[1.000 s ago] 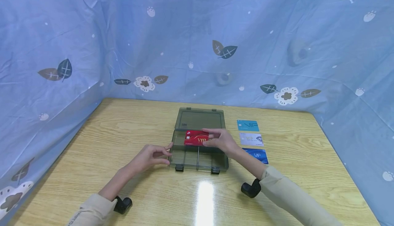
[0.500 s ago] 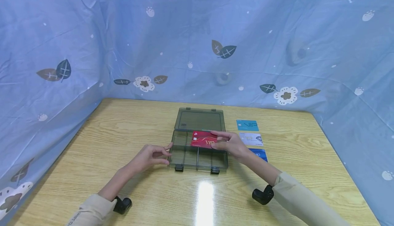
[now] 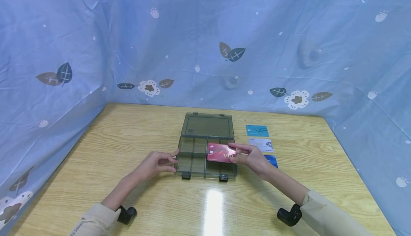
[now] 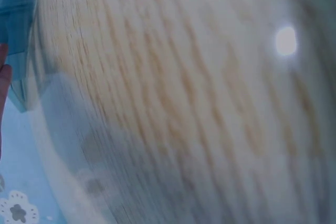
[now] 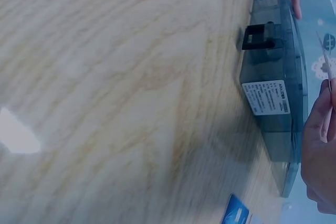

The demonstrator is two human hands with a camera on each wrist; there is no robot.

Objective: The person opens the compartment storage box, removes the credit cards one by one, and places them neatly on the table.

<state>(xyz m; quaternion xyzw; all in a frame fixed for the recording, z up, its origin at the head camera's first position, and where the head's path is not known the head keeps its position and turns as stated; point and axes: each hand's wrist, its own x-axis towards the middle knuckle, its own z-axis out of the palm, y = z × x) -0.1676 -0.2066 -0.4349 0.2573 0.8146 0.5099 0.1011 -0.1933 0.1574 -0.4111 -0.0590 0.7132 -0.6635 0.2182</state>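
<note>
A red VIP card (image 3: 219,152) is pinched between the thumb and fingers of my right hand (image 3: 255,159). It is held above the right part of a dark see-through divider box (image 3: 184,161), whose lid (image 3: 208,126) lies back away from me. My left hand (image 3: 157,165) touches the box's left side with spread fingertips. In the right wrist view the card (image 5: 325,56) shows nearly edge-on, above the box (image 5: 268,69) with its white label. Only fingertips of the left hand (image 4: 4,74) reach into the left wrist view.
Right of the box lie a teal VIP card (image 3: 257,130), a white VIP card (image 3: 261,145) and a blue VIP card (image 3: 271,160), the blue one partly hidden by the right hand. Two black latches sit on the box's front. A blue patterned cloth (image 3: 179,32) hangs behind the wooden table (image 3: 144,129).
My right hand has carried the red card rightward and slightly toward me, from over the box's back middle to over its right part. The left hand has stayed at the box's side.
</note>
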